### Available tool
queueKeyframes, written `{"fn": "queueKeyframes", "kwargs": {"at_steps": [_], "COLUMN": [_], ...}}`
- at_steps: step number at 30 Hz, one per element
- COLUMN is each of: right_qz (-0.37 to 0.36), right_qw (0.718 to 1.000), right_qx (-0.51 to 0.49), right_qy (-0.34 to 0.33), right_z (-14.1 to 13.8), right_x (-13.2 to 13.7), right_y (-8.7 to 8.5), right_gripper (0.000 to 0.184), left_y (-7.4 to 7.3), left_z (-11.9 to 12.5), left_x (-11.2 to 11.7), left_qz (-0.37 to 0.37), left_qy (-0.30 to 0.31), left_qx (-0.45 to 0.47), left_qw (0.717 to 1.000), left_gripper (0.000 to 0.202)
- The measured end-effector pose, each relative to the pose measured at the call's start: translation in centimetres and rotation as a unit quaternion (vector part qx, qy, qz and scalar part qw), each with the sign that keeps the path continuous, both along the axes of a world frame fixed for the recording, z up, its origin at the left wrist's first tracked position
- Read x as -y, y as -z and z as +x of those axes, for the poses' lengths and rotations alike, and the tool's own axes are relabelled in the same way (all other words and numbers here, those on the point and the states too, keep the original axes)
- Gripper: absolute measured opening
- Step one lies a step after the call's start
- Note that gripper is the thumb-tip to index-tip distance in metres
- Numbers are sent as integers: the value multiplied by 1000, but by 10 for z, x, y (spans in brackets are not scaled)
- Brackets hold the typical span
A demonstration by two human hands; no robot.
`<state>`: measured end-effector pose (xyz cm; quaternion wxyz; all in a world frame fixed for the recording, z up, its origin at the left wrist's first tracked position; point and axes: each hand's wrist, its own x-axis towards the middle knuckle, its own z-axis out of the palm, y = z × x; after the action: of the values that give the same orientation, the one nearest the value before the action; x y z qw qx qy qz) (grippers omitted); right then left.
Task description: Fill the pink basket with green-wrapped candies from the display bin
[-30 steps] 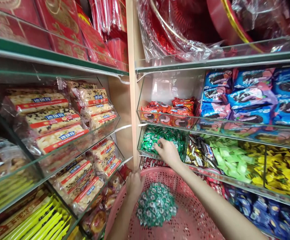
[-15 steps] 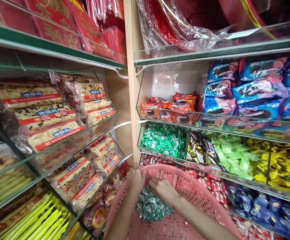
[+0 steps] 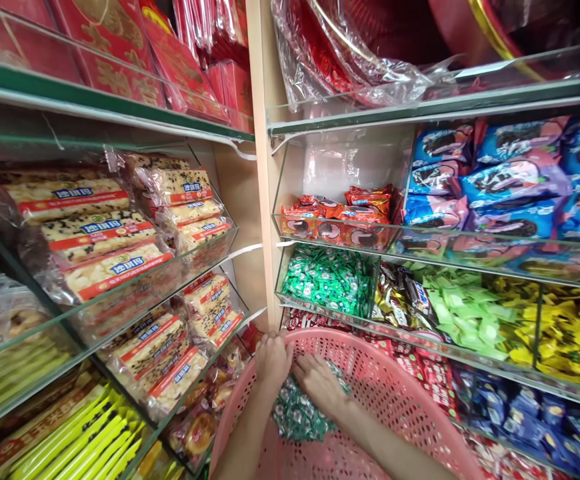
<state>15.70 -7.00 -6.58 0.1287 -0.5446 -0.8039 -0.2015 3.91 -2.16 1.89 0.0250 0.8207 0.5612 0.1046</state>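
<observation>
A pink perforated plastic basket (image 3: 395, 373) is tilted below the shelves. My left hand (image 3: 273, 360) is closed over its far rim, at the left. Inside the basket lies a heap of small green-wrapped candies (image 3: 300, 417). On top of that heap rests my right hand (image 3: 320, 381), back upward, its fingers somewhat apart and touching the wrappers. The fingertips are partly hidden among the candies. Just beyond the basket, a clear shelf bin holds more green-wrapped candies (image 3: 326, 279).
Left shelves carry wrapped pastry bars (image 3: 115, 260) and yellow packets (image 3: 80, 433). At right are blue cookie packs (image 3: 515, 180), red packs (image 3: 340, 217), light-green candies (image 3: 465, 310), yellow candies (image 3: 575, 333) and blue ones (image 3: 535, 413). A wooden upright (image 3: 264, 200) separates the shelves.
My right hand has shifted slightly left and lies flatter over the candies, with more of them showing at its right. My left hand stays on the rim.
</observation>
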Motion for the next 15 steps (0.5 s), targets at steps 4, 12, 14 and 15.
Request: {"fn": "queueKeyframes", "kwargs": {"at_steps": [4, 12, 14, 15], "right_qz": [-7, 15, 34, 46], "right_qw": [1000, 993, 989, 986], "right_qx": [-28, -114, -145, -160], "right_qy": [11, -12, -18, -19], "right_z": [-4, -2, 3, 6], "right_x": [5, 20, 25, 28], "right_y": [-6, -41, -56, -63], "right_gripper": [2, 9, 13, 16], "left_y": [0, -4, -4, -5], "left_z": [0, -2, -3, -3], "left_x": [0, -1, -2, -2], "left_qz": [-3, -3, 2, 2], "left_qy": [4, 22, 27, 28], "left_qx": [-4, -10, -9, -8], "left_qw": [1000, 1000, 1000, 1000], "left_gripper": [40, 40, 40, 40]}}
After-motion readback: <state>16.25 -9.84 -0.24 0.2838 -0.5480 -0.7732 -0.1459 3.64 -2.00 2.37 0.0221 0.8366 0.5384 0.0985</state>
